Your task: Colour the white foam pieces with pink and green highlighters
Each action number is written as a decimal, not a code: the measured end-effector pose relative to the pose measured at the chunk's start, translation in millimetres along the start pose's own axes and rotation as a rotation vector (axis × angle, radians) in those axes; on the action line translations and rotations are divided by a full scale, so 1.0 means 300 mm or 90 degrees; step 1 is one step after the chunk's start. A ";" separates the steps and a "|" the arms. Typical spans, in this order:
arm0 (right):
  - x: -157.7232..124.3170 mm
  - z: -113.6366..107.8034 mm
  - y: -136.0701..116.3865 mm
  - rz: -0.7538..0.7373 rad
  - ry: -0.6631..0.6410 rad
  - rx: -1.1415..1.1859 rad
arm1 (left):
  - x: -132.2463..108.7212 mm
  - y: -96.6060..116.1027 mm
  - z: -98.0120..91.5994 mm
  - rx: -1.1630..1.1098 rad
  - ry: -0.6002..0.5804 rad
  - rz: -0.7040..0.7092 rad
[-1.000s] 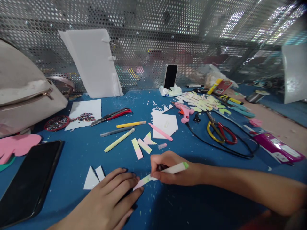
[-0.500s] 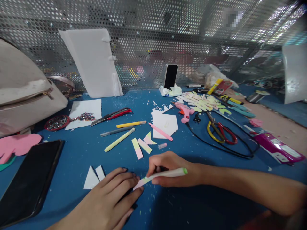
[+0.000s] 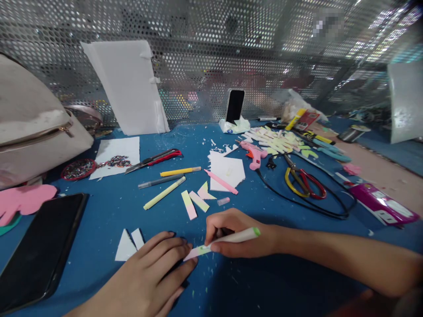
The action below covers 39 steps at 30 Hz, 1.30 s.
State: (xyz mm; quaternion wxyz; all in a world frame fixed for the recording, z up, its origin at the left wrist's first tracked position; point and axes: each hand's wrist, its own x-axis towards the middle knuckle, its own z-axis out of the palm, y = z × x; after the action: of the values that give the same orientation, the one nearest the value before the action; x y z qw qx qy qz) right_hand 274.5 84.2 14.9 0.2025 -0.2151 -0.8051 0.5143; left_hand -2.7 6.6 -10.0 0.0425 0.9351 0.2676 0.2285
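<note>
My right hand [image 3: 236,231] is closed around a white marker with a green end [image 3: 241,235], its tip down on a small pale pink and green strip [image 3: 195,252]. The left end of that strip is held against the table by the fingertips of my left hand [image 3: 158,268]. Two white cut pieces [image 3: 126,246] lie beside my left hand. Beyond the hands are several pink and yellow pieces [image 3: 189,205], a pink marker [image 3: 220,181], a small clear pink cap [image 3: 223,201], a yellow-green marker [image 3: 164,192], an orange marker [image 3: 180,171] and a grey pen [image 3: 160,181].
A black phone [image 3: 41,246] and a backpack [image 3: 36,123] are at left. A red cutter knife [image 3: 155,159] lies behind the markers. At right are a pink glue gun [image 3: 254,153] with its cord, scissors [image 3: 306,182], a magenta packet [image 3: 383,204] and a pile of strips [image 3: 277,140].
My right hand and the marker have shifted slightly to the right along the strip, and more green shows on it. My left hand stays in place.
</note>
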 end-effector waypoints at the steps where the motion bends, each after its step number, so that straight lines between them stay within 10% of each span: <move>1: -0.001 0.001 0.001 -0.004 -0.003 -0.006 | 0.001 0.001 -0.002 0.006 -0.002 0.005; 39: -0.005 0.000 0.003 -0.015 0.033 -0.024 | -0.003 -0.003 0.000 0.006 -0.006 0.004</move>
State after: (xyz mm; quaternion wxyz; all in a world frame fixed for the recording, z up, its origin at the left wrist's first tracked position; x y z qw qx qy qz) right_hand 275.7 83.6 14.0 0.2252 -0.2224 -0.8119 0.4906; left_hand -3.7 7.0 -10.6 0.0388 0.9373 0.2651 0.2231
